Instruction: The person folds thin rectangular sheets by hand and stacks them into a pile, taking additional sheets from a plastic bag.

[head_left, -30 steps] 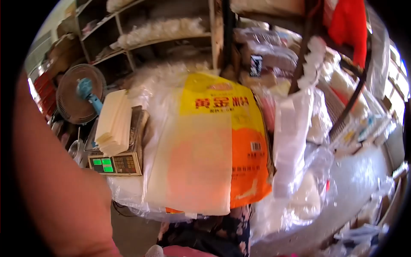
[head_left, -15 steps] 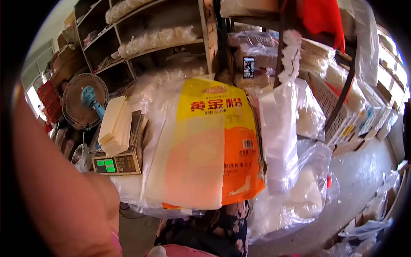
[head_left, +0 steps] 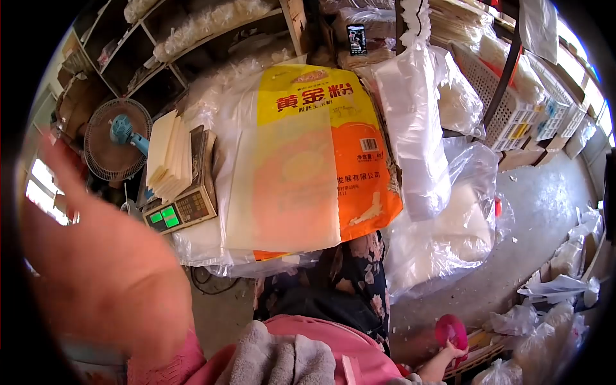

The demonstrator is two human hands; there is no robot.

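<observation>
My left hand (head_left: pixel 109 256) looms large and blurred at the left, raised close to the camera; its fingers are too smeared to read. At the lower right, my right hand (head_left: pixel 454 351) grips a bright pink rounded object (head_left: pixel 451 330) whose kind I cannot make out. In front of my lap lies a yellow and orange printed sack (head_left: pixel 366 167), with a pale translucent sheet (head_left: pixel 282 186) spread flat over its left part. A digital scale (head_left: pixel 186 208) with green displays stands left of the sack. On it rests a stack of cream sheets (head_left: pixel 168 160).
A fan (head_left: pixel 119 138) stands behind the scale. Shelves (head_left: pixel 167 54) hold bagged goods at the back. Clear plastic bags (head_left: pixel 417 141) hang right of the sack, near white baskets (head_left: pixel 494 96). A phone (head_left: pixel 357 40) stands at the back. Plastic bags (head_left: pixel 532 333) lie lower right.
The view has tilted downward, so the sack and scale sit higher. My left hand has come into view at the left, and my right hand with the pink object now shows at lower right.
</observation>
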